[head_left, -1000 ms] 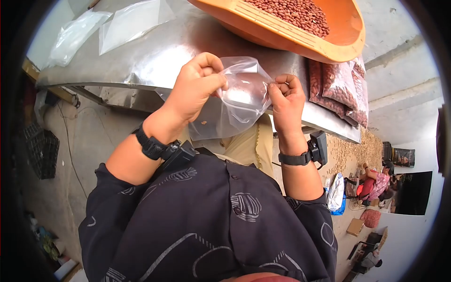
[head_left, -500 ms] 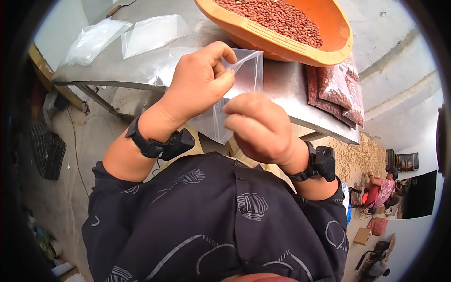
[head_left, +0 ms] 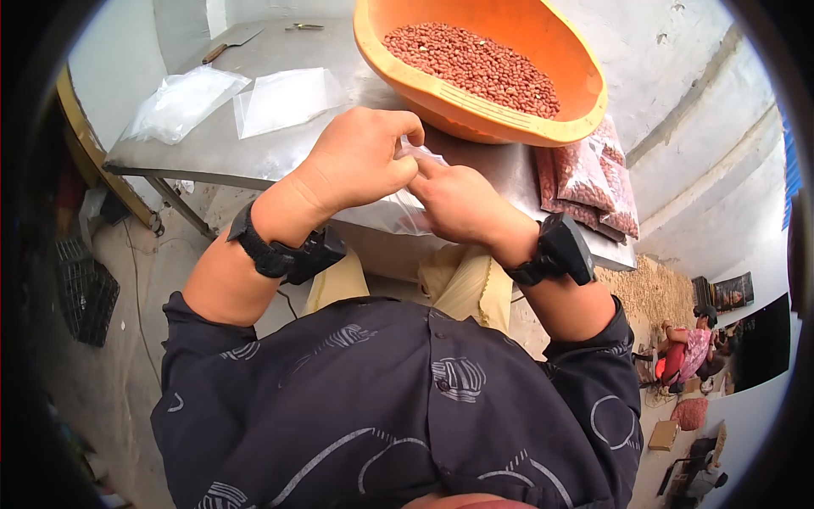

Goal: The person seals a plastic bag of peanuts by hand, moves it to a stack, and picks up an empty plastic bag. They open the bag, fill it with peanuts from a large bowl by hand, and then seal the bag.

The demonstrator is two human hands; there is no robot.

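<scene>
I see reddish kernels in the orange tub and stacked bags; my left hand pinches a clear bag; my right hand's grip I can't tell.

I see nuts in a tub on the counter. On the person's right lie full bags; on the left, flat bags, with a knife behind them.

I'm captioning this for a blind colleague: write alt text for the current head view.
A person's left hand and right hand meet at a clear plastic bag by a metal table. Beyond them, an orange tub holds reddish kernels, beside filled bags.
</scene>
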